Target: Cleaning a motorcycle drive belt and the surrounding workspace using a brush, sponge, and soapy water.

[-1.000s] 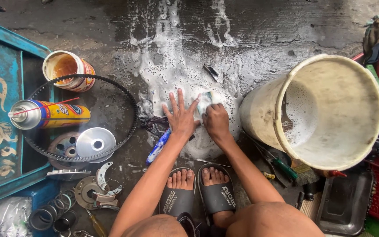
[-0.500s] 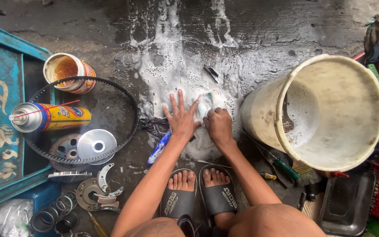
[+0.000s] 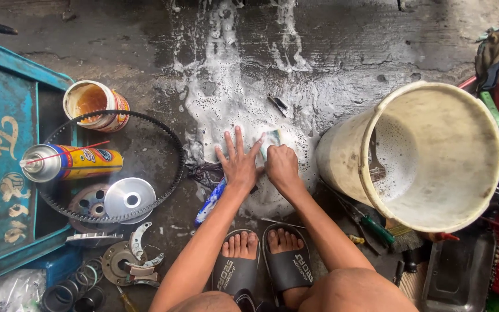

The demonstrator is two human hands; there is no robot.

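Left hand (image 3: pixel 239 164) lies flat, fingers spread, on the soapy floor (image 3: pixel 342 52). Right hand (image 3: pixel 281 164) is fisted around a pale sponge (image 3: pixel 271 138) at its 12 o'clock. Suds (image 3: pixel 220 98) spread toward 12; scrubbing looks midway, no rinse yet. Bucket (image 3: pixel 342 167) at 3 o'clock, belt (image 3: pixel 171 138) at 9.

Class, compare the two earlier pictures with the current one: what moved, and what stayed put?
Barely anything changed. The left hand stays spread flat on the soapy floor, and the right hand keeps its grip on the sponge. The bucket, spray can and drive belt have not moved.
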